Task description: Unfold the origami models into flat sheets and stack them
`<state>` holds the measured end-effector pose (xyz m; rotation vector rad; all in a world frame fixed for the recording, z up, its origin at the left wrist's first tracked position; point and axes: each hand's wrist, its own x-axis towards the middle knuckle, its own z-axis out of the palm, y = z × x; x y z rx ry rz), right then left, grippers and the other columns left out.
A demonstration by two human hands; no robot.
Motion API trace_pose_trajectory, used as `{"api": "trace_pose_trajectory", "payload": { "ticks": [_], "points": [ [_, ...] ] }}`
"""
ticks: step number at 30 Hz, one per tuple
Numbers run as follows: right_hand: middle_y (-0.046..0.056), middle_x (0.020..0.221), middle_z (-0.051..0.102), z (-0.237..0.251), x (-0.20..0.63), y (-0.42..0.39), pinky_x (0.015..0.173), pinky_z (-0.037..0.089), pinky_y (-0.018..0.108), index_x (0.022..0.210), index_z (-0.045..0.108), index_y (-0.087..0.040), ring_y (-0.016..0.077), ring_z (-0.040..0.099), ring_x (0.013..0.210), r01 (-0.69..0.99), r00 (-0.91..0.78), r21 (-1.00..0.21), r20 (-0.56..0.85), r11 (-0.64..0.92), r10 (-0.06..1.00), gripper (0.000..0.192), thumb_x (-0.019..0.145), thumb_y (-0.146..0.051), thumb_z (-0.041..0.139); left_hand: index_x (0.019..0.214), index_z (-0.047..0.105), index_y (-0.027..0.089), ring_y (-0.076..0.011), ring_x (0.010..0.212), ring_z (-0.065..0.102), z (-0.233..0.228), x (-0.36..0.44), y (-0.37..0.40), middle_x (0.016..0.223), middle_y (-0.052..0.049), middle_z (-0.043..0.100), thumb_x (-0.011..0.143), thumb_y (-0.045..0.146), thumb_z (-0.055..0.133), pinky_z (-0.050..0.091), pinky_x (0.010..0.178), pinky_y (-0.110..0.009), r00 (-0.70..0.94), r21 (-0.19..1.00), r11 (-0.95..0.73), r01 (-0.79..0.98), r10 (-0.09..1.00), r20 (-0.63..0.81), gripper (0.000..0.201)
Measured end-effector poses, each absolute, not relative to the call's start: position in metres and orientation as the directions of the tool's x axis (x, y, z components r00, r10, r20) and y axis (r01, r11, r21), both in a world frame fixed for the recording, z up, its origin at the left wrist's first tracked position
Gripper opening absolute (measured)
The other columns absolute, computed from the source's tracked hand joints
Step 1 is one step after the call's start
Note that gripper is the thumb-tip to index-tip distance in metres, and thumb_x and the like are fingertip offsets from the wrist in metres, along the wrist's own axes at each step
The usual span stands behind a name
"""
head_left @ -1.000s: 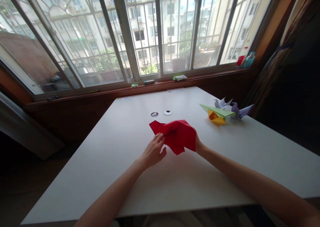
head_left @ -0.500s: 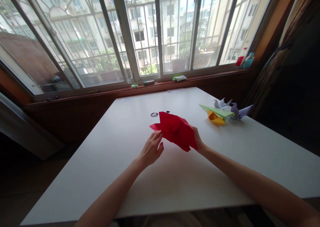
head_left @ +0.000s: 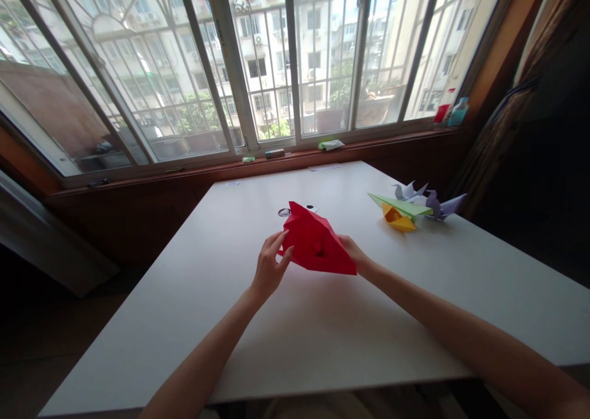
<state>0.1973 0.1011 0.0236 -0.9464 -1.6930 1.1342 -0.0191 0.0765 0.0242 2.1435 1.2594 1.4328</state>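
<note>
A red sheet of folded paper, creased and with pointed corners, is held over the middle of the white table. Its left edge is between the fingers and thumb of my left hand. My right hand grips the right side from behind, and its fingertips are hidden by the paper. A small dark dent shows near the centre of the sheet.
Folded paper pieces stand at the table's right: a yellow boat, a green pointed piece, a purple bird and a white bird. Two small round stickers lie behind the red paper. Bottles stand on the windowsill.
The red paper has turned and shifted slightly left, so its outline differs. My left hand has moved a little left and up, its thumb now nearer the paper's edge. The right hand has shifted left.
</note>
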Motion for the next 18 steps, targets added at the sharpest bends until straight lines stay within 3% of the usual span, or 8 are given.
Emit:
{"api": "trace_pose_trajectory", "payload": {
  "ticks": [9,12,18],
  "points": [
    [0.005,0.085,0.067,0.0222,0.1933,0.104,0.065,0.051,0.036,0.085,0.063,-0.015,0.0211,0.063,0.073,-0.003,-0.527,-0.988,0.132,0.154,0.839,0.038,0.059,-0.042,0.072,0.113,0.059,0.022,-0.0213,0.091,0.064,0.0198,-0.0233,0.0823,0.102,-0.005,0.068,0.076,0.033,0.062,0.055,0.071,-0.03,0.151,0.792,-0.498,0.353,0.866,0.477,0.039],
    [0.007,0.089,0.068,0.0255,0.1934,0.1015,0.066,0.052,0.037,0.088,0.065,-0.014,0.023,0.064,0.076,0.018,-0.561,-0.991,0.101,0.134,0.822,0.04,0.058,-0.039,0.073,0.11,0.061,0.022,-0.0211,0.088,0.065,0.0212,-0.0235,0.0807,0.096,-0.005,0.07,0.074,0.035,0.065,0.054,0.071,-0.03,0.089,0.828,-0.465,0.313,0.883,0.462,0.039],
    [0.005,0.076,0.068,0.0255,0.1946,0.0996,0.06,0.05,0.033,0.075,0.065,-0.014,0.0211,0.063,0.069,0.085,-0.43,-0.978,0.136,0.19,0.893,0.027,0.06,-0.036,0.07,0.107,0.062,0.022,-0.0212,0.086,0.065,0.0255,-0.0225,0.0803,0.096,-0.005,0.069,0.075,0.038,0.063,0.055,0.069,-0.031,0.025,0.903,-0.385,0.191,0.921,0.388,0.037]
  ]
}}
